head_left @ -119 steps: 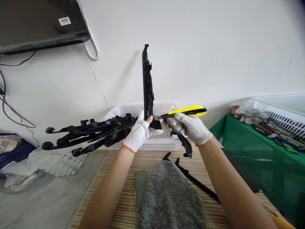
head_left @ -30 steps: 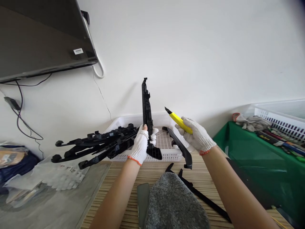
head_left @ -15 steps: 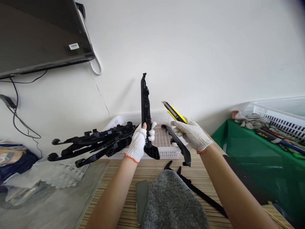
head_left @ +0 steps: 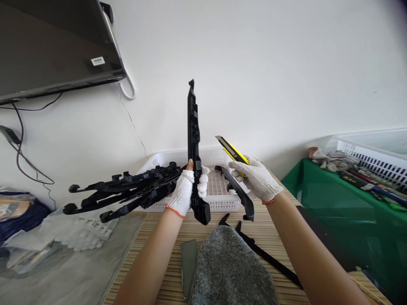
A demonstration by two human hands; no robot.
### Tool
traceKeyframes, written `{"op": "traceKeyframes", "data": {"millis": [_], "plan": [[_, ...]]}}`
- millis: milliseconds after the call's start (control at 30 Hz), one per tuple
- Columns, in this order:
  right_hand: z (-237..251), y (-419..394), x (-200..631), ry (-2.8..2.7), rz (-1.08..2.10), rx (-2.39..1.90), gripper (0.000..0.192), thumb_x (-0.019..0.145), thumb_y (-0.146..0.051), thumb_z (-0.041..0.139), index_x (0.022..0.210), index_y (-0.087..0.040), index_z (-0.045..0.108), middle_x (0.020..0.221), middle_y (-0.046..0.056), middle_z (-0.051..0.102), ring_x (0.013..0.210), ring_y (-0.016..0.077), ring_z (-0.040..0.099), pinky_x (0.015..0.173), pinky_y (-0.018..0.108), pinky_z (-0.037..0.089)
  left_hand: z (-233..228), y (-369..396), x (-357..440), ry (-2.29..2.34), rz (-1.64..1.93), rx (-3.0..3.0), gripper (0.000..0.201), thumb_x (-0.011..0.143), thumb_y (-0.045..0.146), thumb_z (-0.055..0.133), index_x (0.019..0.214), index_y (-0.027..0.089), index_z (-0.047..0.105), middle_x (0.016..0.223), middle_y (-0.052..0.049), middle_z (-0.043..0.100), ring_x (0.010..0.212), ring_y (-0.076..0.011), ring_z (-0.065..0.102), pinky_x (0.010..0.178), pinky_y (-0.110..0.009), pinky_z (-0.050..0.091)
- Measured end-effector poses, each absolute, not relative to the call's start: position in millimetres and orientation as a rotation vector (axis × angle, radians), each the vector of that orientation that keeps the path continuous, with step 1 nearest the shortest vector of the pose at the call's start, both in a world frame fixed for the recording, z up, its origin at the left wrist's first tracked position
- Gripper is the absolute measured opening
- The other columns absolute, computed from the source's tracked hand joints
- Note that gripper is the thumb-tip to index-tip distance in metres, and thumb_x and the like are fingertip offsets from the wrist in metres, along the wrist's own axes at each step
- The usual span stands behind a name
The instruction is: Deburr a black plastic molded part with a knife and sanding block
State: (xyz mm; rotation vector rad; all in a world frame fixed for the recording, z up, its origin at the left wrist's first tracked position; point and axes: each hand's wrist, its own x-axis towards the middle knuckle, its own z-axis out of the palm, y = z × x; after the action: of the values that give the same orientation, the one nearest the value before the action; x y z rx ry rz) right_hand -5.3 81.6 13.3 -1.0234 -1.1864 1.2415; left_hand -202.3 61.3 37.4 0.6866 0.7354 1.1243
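Observation:
My left hand [head_left: 186,191], in a white glove, grips a long black plastic part [head_left: 193,131] and holds it upright above a white basket [head_left: 219,186]. My gloved right hand [head_left: 257,178] holds a yellow utility knife [head_left: 231,150], its blade end pointing up and left toward the part, a short gap apart. A curved black part [head_left: 239,192] lies over the basket's front rim just below my right hand. A pile of similar black parts [head_left: 127,190] sticks out leftward from the basket.
A grey cloth [head_left: 232,267] covers the near striped tabletop [head_left: 159,237], with a thin black strip [head_left: 267,258] beside it. A green table [head_left: 343,212] with gloves and tools stands right. A dark screen [head_left: 54,46] hangs upper left, cables below.
My left hand has turned the upright part edge-on and raised it. My right hand drew the knife off the part and tilted its tip upward, then held still.

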Motion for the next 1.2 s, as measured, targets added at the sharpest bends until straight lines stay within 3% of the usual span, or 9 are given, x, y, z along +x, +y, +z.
{"op": "traceKeyframes", "data": {"millis": [167,300,467,667,800,1067,1200], "plan": [[12,84,-5,-1.120,1.288,-0.938,0.045,0.063,-0.046,0.080,0.090,-0.019,0.056,0.061,-0.003,0.054,0.048,0.0076,0.046,0.042,0.021,0.033,40,62,-198,0.663,1.269,0.623,0.023,0.099,0.025,0.049,0.111,0.013,0.065,0.076,-0.005,0.066,0.046,-0.0071,0.051,0.037,-0.014,0.037],[13,85,-5,-1.119,1.285,-0.864,0.046,0.062,-0.043,0.082,0.090,-0.019,0.056,0.062,-0.004,0.054,0.051,0.0065,0.044,0.045,0.019,0.033,36,62,-200,0.627,1.323,0.668,0.022,0.097,0.013,0.048,0.114,0.014,0.063,0.092,-0.010,0.072,0.055,-0.0089,0.059,0.039,-0.014,0.038],[16,80,-2,-1.161,1.275,-0.764,0.053,0.062,-0.047,0.082,0.102,-0.023,0.056,0.065,-0.007,0.048,0.047,0.0049,0.033,0.041,0.020,0.019,33,65,-208,0.506,1.265,0.580,0.031,0.102,0.032,0.045,0.114,0.013,0.067,0.090,-0.012,0.072,0.054,-0.0094,0.058,0.040,-0.015,0.040],[15,76,-1,-1.459,1.261,-0.903,0.055,0.064,-0.070,0.072,0.063,-0.020,0.050,0.049,-0.004,0.042,0.042,0.0060,0.032,0.041,0.025,0.017,31,68,-214,0.525,1.217,0.576,0.038,0.101,0.038,0.043,0.114,0.013,0.069,0.085,-0.012,0.073,0.046,-0.0099,0.055,0.039,-0.018,0.041],[18,74,-5,-1.597,1.242,-1.041,0.052,0.058,-0.066,0.076,0.061,-0.018,0.057,0.046,-0.004,0.041,0.042,0.0063,0.030,0.042,0.026,0.017,27,71,-218,0.563,1.189,0.607,0.046,0.099,0.044,0.045,0.122,0.012,0.067,0.082,-0.012,0.074,0.046,-0.0126,0.058,0.036,-0.020,0.041],[17,74,-7,-1.563,1.190,-1.067,0.044,0.058,-0.058,0.074,0.069,-0.015,0.066,0.046,-0.003,0.043,0.045,0.0072,0.030,0.043,0.026,0.019,33,67,-209,0.681,1.248,0.671,0.035,0.091,0.031,0.058,0.120,0.014,0.067,0.074,-0.007,0.073,0.047,-0.0151,0.063,0.033,-0.018,0.039],[16,77,-5,-1.414,1.176,-1.081,0.047,0.057,-0.062,0.073,0.067,-0.016,0.063,0.046,-0.003,0.044,0.045,0.0077,0.032,0.043,0.026,0.020,38,62,-205,0.667,1.234,0.616,0.033,0.098,0.031,0.050,0.123,0.015,0.065,0.074,-0.007,0.072,0.050,-0.0152,0.064,0.038,-0.020,0.046]]}}
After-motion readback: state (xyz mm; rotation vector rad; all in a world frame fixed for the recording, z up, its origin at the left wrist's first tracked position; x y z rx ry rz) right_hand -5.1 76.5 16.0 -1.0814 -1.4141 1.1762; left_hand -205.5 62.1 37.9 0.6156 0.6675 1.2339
